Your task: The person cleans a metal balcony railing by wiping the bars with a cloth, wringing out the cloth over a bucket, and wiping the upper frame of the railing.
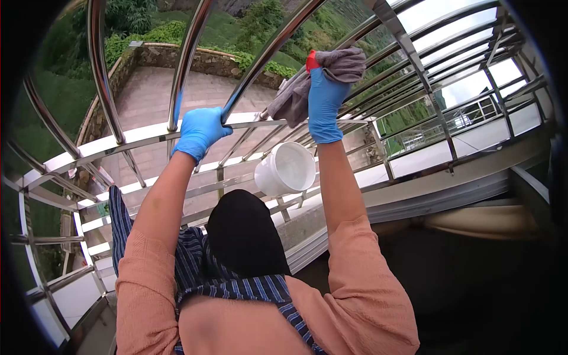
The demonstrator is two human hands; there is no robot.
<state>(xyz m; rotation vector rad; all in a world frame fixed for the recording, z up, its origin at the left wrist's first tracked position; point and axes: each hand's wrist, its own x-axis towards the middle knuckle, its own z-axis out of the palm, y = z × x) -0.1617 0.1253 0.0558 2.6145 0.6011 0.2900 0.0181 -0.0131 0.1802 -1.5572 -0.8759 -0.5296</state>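
Observation:
My left hand (202, 131), in a blue rubber glove, is closed on the horizontal metal rail (155, 136) of a shiny window cage, at the foot of an upright bar (269, 50). Higher up and to the right, my right hand (327, 100) wears a matching glove and grips a damp-looking grey-brown cloth (348, 64) against the bars. Part of the cloth hangs down to the left of that hand, and a small red patch (312, 60) shows at the fingers. Below and between my hands, a white bucket (267, 173) stands tilted in view, its open top facing me.
Polished bars curve round the front and both sides. A window track (408, 207) runs along the right, with a tan curtain (482, 223) beside it. Through the bars, far below, lie a paved terrace (151, 97), a low stone wall (177, 57) and greenery.

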